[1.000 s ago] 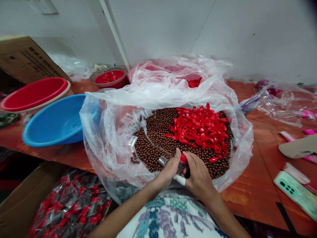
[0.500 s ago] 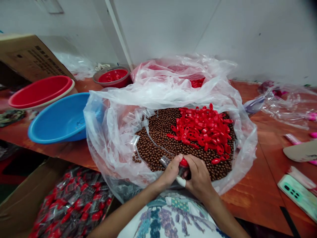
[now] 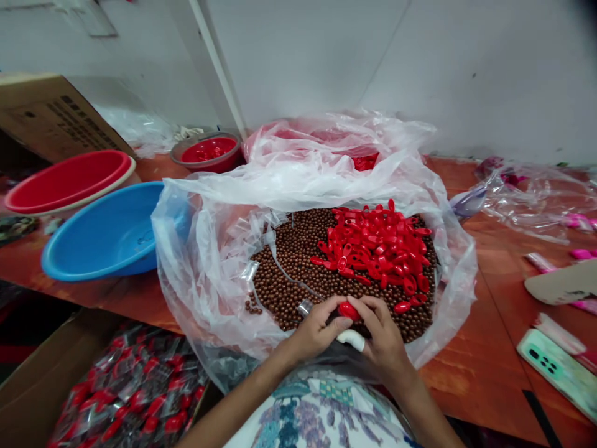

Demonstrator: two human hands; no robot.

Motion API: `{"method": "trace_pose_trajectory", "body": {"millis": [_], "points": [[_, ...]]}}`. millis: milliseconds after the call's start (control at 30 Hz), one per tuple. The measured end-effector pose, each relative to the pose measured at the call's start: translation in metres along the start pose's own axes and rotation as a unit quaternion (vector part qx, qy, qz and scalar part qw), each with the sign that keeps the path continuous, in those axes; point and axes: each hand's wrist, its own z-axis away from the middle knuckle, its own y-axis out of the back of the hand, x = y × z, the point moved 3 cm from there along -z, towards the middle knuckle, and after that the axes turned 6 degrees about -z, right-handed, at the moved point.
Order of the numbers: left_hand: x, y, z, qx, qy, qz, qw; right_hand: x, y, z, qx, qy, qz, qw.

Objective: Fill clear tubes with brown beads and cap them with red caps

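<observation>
At the near edge of the bag, my left hand [image 3: 321, 326] and my right hand [image 3: 382, 333] come together, both closed on a red plastic cap [image 3: 349, 311]. Fingers hide whatever is below the cap. A white cover [image 3: 351, 340] wraps my right thumb. Just beyond my hands spread many small brown balls [image 3: 284, 292], with a heap of red spoon-shaped plastic caps [image 3: 377, 242] on top at the right. A clear plastic container [image 3: 305, 307] lies on the balls by my left fingers. More clear containers [image 3: 249, 272] lie at the left side.
A translucent plastic bag [image 3: 186, 280] surrounds the balls. To its left are a blue basin [image 3: 102, 239] and a red basin [image 3: 69, 180]. Below left, a carton [image 3: 51, 373] holds many red-capped containers [image 3: 135, 386]. A phone [image 3: 555, 367] lies at right on the table [image 3: 489, 298].
The red cap has tipped over between my fingers, and the clear body seen under it earlier is now hidden. My left thumb has moved across below it. The whole view has shifted slightly.
</observation>
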Motion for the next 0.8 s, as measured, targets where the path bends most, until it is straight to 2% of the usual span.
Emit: {"method": "trace_pose_trajectory", "body": {"millis": [167,300,433,567,700,800], "points": [[0.002,0.008,0.006,-0.101,-0.017,-0.082,0.991,0.001,0.004,0.001,-0.087,0.028,-0.021,0.996],[-0.008,0.004,0.011,-0.138,-0.008,-0.19,0.972,-0.001,-0.004,0.004,-0.098,0.019,-0.004,0.995],[-0.021,-0.001,0.015,-0.162,0.003,-0.248,0.955,-0.005,-0.012,0.005,-0.086,0.022,0.054,0.995],[-0.023,0.001,0.017,-0.211,-0.013,-0.248,0.945,-0.01,-0.013,0.008,-0.093,0.06,0.032,0.993],[-0.02,0.005,0.014,-0.268,-0.026,-0.195,0.943,-0.003,-0.019,0.016,-0.11,0.034,0.02,0.993],[-0.019,0.003,0.01,-0.289,-0.021,-0.151,0.945,0.002,-0.025,0.02,-0.112,0.025,-0.002,0.993]]}}
